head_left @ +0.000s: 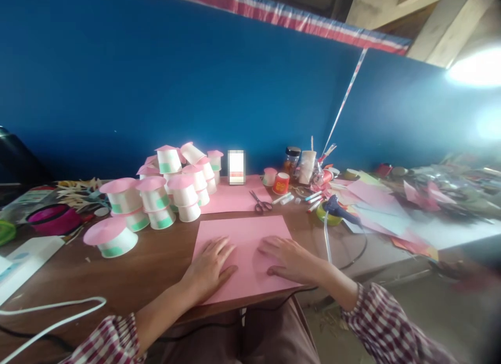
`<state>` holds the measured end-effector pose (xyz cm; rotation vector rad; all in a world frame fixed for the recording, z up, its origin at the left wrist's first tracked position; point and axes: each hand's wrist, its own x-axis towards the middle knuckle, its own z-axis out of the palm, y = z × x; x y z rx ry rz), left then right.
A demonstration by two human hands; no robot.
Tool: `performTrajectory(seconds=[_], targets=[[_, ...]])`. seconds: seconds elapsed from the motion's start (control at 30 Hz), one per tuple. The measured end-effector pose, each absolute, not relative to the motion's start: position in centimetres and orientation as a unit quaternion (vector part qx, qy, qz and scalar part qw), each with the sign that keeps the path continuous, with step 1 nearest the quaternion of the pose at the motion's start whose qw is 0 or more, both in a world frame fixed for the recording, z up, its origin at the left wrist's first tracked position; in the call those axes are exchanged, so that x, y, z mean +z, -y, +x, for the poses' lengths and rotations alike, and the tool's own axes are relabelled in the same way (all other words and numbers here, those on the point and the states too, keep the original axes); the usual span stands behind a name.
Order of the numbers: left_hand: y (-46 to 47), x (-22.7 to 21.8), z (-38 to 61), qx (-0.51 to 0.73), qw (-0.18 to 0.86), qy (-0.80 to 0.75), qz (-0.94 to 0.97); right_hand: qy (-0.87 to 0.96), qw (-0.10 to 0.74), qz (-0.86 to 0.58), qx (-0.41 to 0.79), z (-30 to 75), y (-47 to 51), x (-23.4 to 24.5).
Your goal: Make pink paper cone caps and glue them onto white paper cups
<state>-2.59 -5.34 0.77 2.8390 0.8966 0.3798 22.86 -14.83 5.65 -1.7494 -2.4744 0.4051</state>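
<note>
A pink sheet of paper [245,233] lies flat near the front edge of the brown table [148,265]. My left hand [209,267] rests palm down on the sheet's left half, fingers stretched out. My right hand [287,257] lies flat on the right half, fingers spread toward the left hand. Neither hand holds anything.
A pile of white paper cups with pink lids [168,189] stands at the back left. Scissors [260,203] lie behind the sheet on another pink sheet [230,197]. A glue gun [338,210], markers, a red cup [281,183] and jars sit right. A white cable [50,312] runs front left.
</note>
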Motion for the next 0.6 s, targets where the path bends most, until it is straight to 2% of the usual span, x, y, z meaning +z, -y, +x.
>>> performTrajectory(seconds=[0.33, 0.6], targets=[[5.1, 2.3, -0.8, 0.098, 0.043, -0.315, 0.943, 0.808, 0.027, -0.562, 0.175, 23.9, 13.7, 7.2], [5.2, 0.8, -0.4, 0.152, -0.016, -0.310, 0.938, 0.786, 0.037, -0.587, 0.193, 24.4, 14.1, 6.4]])
